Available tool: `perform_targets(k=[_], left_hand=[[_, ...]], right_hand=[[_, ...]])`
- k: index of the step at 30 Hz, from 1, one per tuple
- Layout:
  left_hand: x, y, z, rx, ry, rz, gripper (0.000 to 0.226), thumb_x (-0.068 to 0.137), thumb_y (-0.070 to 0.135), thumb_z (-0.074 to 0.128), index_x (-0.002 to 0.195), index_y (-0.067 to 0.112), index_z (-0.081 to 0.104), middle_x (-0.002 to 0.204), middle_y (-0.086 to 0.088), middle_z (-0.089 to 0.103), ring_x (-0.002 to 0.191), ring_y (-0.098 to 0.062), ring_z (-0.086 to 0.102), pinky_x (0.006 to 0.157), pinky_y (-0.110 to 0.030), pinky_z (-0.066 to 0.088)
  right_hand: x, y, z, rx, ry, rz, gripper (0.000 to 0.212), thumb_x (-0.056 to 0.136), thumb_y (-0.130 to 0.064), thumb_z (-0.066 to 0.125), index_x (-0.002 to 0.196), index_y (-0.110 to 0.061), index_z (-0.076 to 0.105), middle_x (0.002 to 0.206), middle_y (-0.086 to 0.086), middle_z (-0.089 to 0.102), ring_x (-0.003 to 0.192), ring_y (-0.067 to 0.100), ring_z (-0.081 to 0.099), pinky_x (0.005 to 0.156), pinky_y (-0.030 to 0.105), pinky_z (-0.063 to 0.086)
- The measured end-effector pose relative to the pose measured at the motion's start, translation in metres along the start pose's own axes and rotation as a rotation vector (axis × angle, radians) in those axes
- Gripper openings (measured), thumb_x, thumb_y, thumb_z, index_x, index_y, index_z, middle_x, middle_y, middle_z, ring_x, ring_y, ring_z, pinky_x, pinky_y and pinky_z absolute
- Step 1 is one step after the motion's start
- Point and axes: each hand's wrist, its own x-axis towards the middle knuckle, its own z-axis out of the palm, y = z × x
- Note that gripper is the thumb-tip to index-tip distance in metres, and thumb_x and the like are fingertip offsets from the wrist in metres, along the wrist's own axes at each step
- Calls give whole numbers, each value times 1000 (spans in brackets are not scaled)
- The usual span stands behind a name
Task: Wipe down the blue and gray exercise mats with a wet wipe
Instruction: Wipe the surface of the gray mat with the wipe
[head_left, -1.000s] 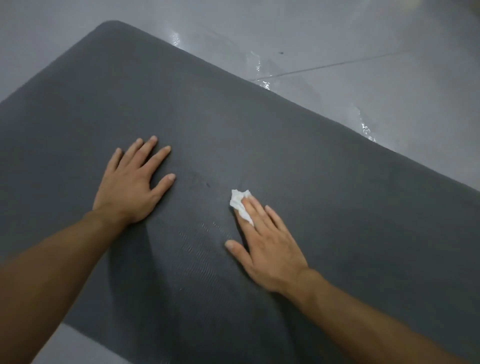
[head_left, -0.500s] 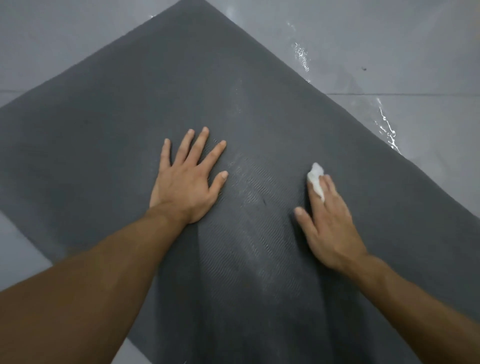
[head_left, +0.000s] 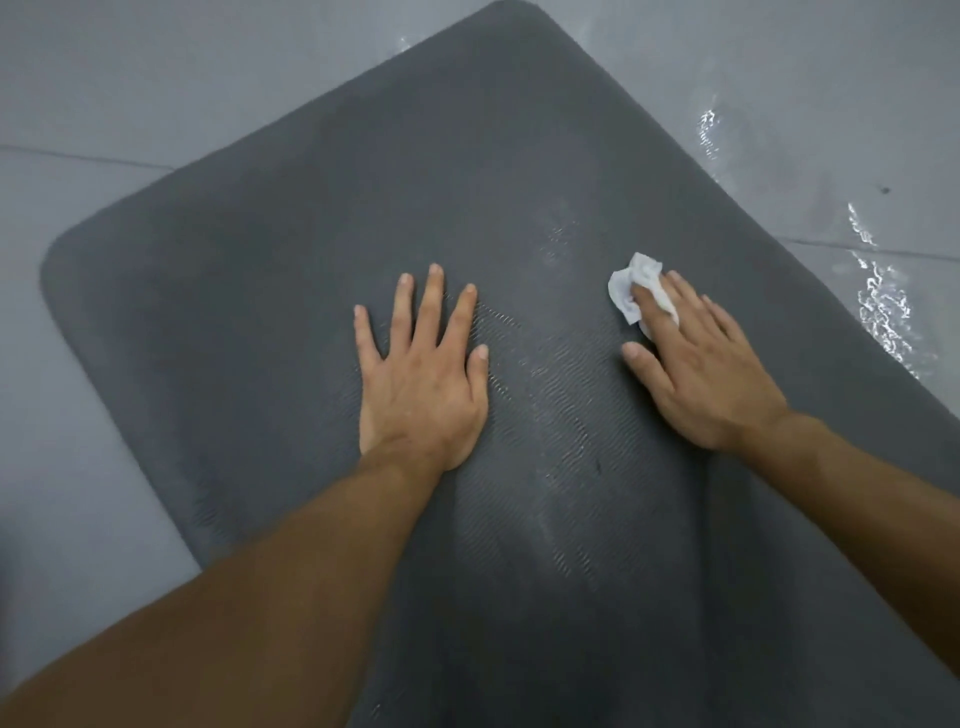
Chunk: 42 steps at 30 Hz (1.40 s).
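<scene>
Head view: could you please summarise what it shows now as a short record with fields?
mat: dark gray ribbed foam exercise mat, flat on the glossy gray floor
left hand: palm down, spread, rests on the mat
right hand: straight fingers press the wipe onto the mat
wipe: crumpled white wet wipe, partly under the right hand
floor: wet streaks beside the mat's right edge
blue mat: not in view

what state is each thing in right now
gray mat, lying flat on the floor, damp-looking streaks between the hands
left hand, flat on the mat, fingers spread
right hand, fingers straight, pressing the wet wipe
wet wipe, crumpled, against the mat
floor, wet patches beside the mat's right edge
</scene>
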Motion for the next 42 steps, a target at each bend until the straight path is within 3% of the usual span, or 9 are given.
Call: perform_targets(k=[5, 10, 16, 20, 25, 28, 31, 34, 42], left_hand=[[1, 1, 1, 24, -28, 6, 64, 105, 50, 9, 166, 32, 8, 175, 2, 0, 161, -22, -5, 126, -62, 2], [3, 1, -1, 21, -53, 16, 64, 104, 52, 7, 166, 34, 7, 175, 4, -1, 160, -21, -7, 126, -60, 0], [17, -38, -16, 26, -45, 208, 67, 100, 67, 15, 162, 42, 25, 170, 7, 23, 154, -21, 23, 121, -45, 13], [42, -104, -24, -10, -56, 67, 74, 96, 74, 9, 161, 43, 23, 172, 9, 16, 157, -21, 14, 127, -46, 8], [64, -173, -39, 16, -135, 10, 86, 85, 88, 2, 162, 50, 10, 174, 12, 2, 160, -16, -1, 129, -51, 2], [85, -191, -43, 2, -147, -19, 90, 81, 90, 2, 161, 51, 9, 174, 11, 2, 160, -20, -1, 128, -51, 1], [89, -205, -28, -40, -88, -11, 82, 86, 91, 4, 159, 55, 7, 173, 13, 2, 160, -19, -1, 128, -50, 0], [88, -211, -21, -53, 1, 7, 77, 90, 90, 9, 159, 55, 11, 173, 13, 9, 160, -19, 4, 128, -50, 2], [86, -206, -27, -56, 3, 2, 69, 96, 80, 15, 160, 53, 13, 173, 13, 6, 160, -18, 1, 129, -50, 2]], right_hand=[[18, -36, -2, 144, 44, 85, 74, 105, -59, 13, 166, -16, 11, 174, 8, 7, 160, 16, -4, 127, 31, -4], [-46, -91, 6, 81, -67, -285, 70, 108, -54, 20, 166, -17, 5, 174, 3, -3, 157, 10, -19, 127, 29, -10], [-78, -93, 7, -125, -109, -602, 66, 109, -56, 31, 160, -15, 37, 170, 3, 22, 159, 15, 10, 124, 37, 12], [-18, -60, -4, -152, -78, -285, 73, 104, -62, 1, 166, -24, 5, 174, -1, 1, 157, 7, -16, 128, 33, -7], [36, -44, -15, 125, -3, 221, 85, 95, -66, 9, 166, -19, 8, 173, 9, 11, 160, 20, 5, 129, 41, 7], [33, -83, -12, 172, 18, 137, 80, 102, -58, 27, 165, -14, 8, 170, 17, 16, 158, 28, 13, 128, 41, 12], [1, -138, 3, 85, -42, -181, 78, 105, -61, 18, 166, -17, -1, 174, 8, 2, 160, 17, -8, 128, 32, -3], [-22, -179, 21, 17, -42, -408, 75, 108, -60, 17, 166, -13, 13, 173, 5, 6, 160, 15, -8, 128, 37, 2], [71, -173, 1, -32, 33, -315, 68, 108, -54, 19, 166, -18, 17, 172, 5, 17, 160, 14, 5, 129, 35, 3]])
